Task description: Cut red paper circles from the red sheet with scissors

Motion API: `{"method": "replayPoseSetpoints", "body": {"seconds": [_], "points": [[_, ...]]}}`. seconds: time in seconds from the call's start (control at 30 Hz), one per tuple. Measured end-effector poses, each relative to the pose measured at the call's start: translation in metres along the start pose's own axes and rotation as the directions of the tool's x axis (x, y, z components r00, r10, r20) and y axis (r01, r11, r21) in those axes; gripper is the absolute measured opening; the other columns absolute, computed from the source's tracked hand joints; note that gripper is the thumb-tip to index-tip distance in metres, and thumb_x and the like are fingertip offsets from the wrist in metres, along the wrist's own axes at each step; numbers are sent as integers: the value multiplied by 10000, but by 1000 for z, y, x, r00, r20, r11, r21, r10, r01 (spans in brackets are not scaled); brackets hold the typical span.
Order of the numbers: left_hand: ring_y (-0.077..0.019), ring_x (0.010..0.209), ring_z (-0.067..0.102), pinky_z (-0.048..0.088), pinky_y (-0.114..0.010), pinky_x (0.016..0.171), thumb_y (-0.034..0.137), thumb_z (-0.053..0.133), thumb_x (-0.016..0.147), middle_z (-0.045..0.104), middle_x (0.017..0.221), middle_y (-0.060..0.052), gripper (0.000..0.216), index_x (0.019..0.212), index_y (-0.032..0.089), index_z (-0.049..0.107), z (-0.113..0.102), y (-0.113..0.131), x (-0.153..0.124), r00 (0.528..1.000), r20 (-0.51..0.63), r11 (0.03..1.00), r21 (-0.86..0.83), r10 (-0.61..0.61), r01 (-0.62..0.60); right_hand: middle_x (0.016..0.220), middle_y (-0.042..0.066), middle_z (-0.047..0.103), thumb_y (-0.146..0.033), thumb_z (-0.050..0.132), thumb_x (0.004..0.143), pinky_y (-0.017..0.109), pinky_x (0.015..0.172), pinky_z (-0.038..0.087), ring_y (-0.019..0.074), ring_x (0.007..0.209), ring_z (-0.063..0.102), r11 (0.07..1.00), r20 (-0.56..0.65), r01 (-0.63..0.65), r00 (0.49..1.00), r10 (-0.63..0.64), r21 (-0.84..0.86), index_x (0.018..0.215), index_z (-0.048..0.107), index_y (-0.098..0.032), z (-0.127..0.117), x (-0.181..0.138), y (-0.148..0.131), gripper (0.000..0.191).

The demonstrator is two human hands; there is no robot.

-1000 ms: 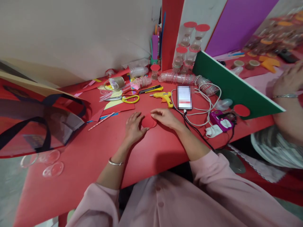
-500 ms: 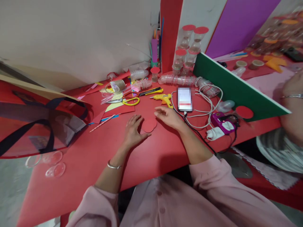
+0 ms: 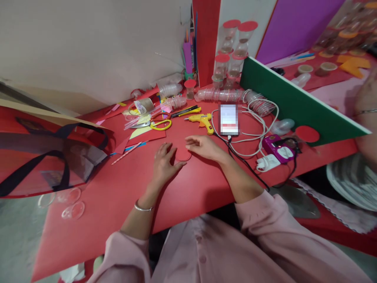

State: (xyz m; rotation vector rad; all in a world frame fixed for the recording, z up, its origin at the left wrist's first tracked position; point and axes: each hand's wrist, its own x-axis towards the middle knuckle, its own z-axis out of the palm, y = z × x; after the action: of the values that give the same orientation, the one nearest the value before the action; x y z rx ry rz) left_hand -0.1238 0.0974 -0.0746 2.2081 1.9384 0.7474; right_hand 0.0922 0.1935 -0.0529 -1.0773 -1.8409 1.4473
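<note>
Red paper discs (image 3: 183,154) lie flat on the red tabletop (image 3: 188,196), apparently stacked, between my two hands. My left hand (image 3: 164,164) rests at their left side, thumb and fingers apart around the edge. From the right, my right hand (image 3: 204,147) curves along the discs, fingers stretched out and its fingertips at their far edge. Neither hand grasps anything that I can see. Just beyond lie a yellow glue gun (image 3: 203,121), scissors with a yellow handle (image 3: 160,124) and a yellow cutter knife (image 3: 190,112).
A plugged-in phone (image 3: 229,120), white cables and a purple power strip (image 3: 279,149) lie to the right, before a green board (image 3: 288,102). Plastic-cup hourglasses (image 3: 228,51) stand behind. Left are a large bag (image 3: 35,157) and clear cups (image 3: 73,210). Another person's arm (image 3: 366,114) is at far right.
The offset discs now overlap more closely. My right hand has shifted slightly left, closer to my left hand. The view has tilted a little.
</note>
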Motion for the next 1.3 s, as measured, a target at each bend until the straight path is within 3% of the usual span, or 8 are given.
{"method": "replayPoseSetpoints", "body": {"seconds": [0.1, 0.27, 0.5, 0.67, 0.77, 0.93, 1.1, 1.3], "points": [[-366, 1239, 594, 480, -514, 1044, 644, 802, 768, 674, 1278, -148, 576, 1166, 231, 739, -11, 6, -5, 999, -1, 997, 58, -49, 49, 1144, 70, 796, -164, 760, 788, 333, 867, 556, 242, 990, 738, 975, 36, -12, 999, 20, -220, 1273, 738, -241, -9, -3, 1, 492], [-210, 764, 605, 474, -337, 728, 480, 760, 859, 645, 837, -33, 283, 965, 221, 714, -23, 17, -11, 967, 153, 978, -9, -205, 208, 966, 39, 815, -169, 731, 772, 291, 710, 473, 223, 846, 723, 790, 10, -157, 979, 202, -592, 1059, 808, -235, -17, -9, -19, 305], [-216, 829, 639, 419, -313, 702, 393, 699, 928, 705, 911, -54, 170, 943, 224, 703, -10, 21, 6, 961, 64, 962, -31, -270, 273, 1023, 37, 810, -309, 692, 885, 291, 731, 434, 223, 912, 712, 718, -52, -152, 986, 159, -679, 1078, 788, -274, -3, -7, -24, 218], [-215, 835, 661, 425, -311, 687, 412, 687, 941, 726, 949, -57, 185, 960, 229, 706, -1, 14, 17, 963, -23, 963, -2, -270, 270, 1102, 71, 791, -256, 625, 953, 305, 760, 432, 234, 971, 702, 710, -99, -75, 995, 7, -700, 1138, 765, -240, 7, -2, -14, 232], [-234, 860, 668, 454, -330, 696, 399, 681, 945, 726, 938, -74, 186, 922, 218, 714, -5, 15, 9, 980, -54, 980, 41, -190, 193, 1117, 87, 775, -274, 600, 991, 313, 767, 432, 234, 957, 695, 681, -81, -41, 996, -27, -732, 1144, 780, -234, 4, -3, -14, 240], [-261, 943, 690, 525, -391, 832, 368, 616, 994, 757, 978, -111, 231, 879, 199, 725, -18, 22, -11, 990, 6, 987, 72, 143, -143, 1023, 129, 730, -344, 514, 1065, 351, 786, 431, 269, 985, 665, 536, 31, 81, 994, -102, -841, 1090, 832, -227, -11, -8, -20, 340], [-291, 1017, 685, 550, -429, 898, 337, 600, 1005, 745, 1062, -148, 197, 999, 171, 707, -18, 22, -11, 980, 15, 977, 64, 201, -201, 1075, 151, 681, -337, 396, 1108, 370, 806, 431, 289, 1054, 609, 474, 68, 124, 989, -134, -872, 1255, 769, -228, -7, -6, -14, 416], [-306, 1008, 662, 546, -463, 902, 363, 597, 1006, 710, 1048, -151, 213, 1026, 166, 675, -12, 29, -9, 972, 54, 970, 74, 230, -234, 1147, 150, 656, -306, 363, 1099, 373, 838, 439, 292, 1103, 565, 502, 26, 102, 987, -157, -859, 1392, 673, -203, 5, 0, -8, 439]]}}
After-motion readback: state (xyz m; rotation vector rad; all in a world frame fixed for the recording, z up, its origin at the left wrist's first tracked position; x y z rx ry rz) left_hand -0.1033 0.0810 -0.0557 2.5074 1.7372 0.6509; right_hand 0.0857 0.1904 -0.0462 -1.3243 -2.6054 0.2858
